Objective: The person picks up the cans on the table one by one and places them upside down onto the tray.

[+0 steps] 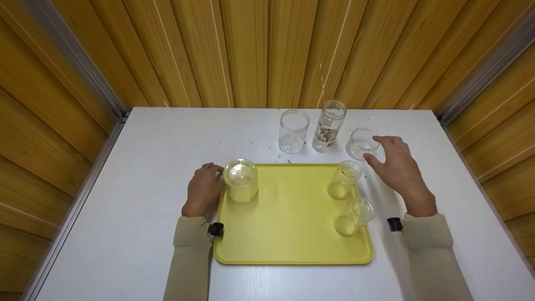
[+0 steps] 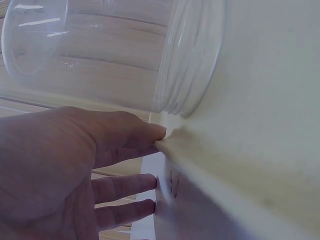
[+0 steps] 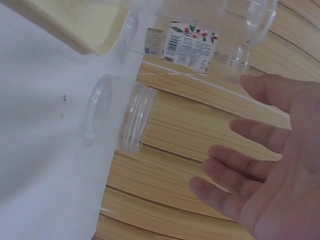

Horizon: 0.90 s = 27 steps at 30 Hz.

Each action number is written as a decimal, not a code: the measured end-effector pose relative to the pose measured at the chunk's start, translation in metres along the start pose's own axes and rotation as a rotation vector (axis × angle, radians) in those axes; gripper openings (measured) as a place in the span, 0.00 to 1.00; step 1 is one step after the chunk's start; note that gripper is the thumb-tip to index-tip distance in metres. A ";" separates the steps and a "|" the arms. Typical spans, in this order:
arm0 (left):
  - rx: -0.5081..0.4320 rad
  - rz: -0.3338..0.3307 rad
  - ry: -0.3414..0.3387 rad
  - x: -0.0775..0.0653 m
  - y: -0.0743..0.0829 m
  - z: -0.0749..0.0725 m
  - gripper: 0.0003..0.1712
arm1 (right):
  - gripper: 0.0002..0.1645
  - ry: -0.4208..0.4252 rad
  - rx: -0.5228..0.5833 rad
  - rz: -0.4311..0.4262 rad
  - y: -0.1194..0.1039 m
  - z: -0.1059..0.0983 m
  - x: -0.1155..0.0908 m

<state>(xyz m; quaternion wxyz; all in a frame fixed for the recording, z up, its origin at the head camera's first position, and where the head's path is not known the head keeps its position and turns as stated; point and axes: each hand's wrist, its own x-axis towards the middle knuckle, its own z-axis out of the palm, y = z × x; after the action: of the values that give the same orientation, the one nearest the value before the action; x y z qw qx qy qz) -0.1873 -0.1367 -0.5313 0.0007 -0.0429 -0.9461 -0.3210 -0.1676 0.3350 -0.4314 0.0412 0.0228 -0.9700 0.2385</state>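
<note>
At the left rim of the yellow tray (image 1: 288,217), my left hand (image 1: 203,188) pinches the edge between thumb and fingers. Close beside that thumb, a wide clear jar (image 1: 241,184) stands upside down on the tray, its threaded mouth against the surface (image 2: 175,60). My right hand (image 1: 397,169) reaches over the table past the tray's right side, thumb and fingers spread and holding nothing. A short clear jar (image 1: 362,146) stands mouth up just beyond its fingertips; the right wrist view shows the jar's threaded neck (image 3: 135,117) apart from the fingers.
Two narrow clear jars (image 1: 343,179) stand upside down along the tray's right edge. Behind the tray are a clear open jar (image 1: 293,131) and a tall jar with a printed label (image 1: 328,127). Small dark specks lie on the white table (image 1: 159,175). Wood-patterned panels (image 1: 246,54) enclose the table.
</note>
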 end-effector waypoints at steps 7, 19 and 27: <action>0.008 -0.014 -0.008 -0.001 0.000 -0.001 0.21 | 0.39 -0.038 0.007 0.013 0.014 0.014 0.028; 0.010 -0.003 0.002 0.001 0.000 -0.002 0.21 | 0.45 -0.053 0.004 0.075 0.044 0.030 0.063; 0.038 0.008 0.001 -0.001 0.000 -0.002 0.20 | 0.53 -0.173 0.016 0.106 0.056 0.027 0.074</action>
<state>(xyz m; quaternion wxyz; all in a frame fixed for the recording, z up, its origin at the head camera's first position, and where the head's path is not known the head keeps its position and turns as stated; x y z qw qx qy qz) -0.1863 -0.1374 -0.5299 0.0030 -0.0464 -0.9519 -0.3029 -0.2473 0.3701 -0.4748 -0.0557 -0.0078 -0.9678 0.2453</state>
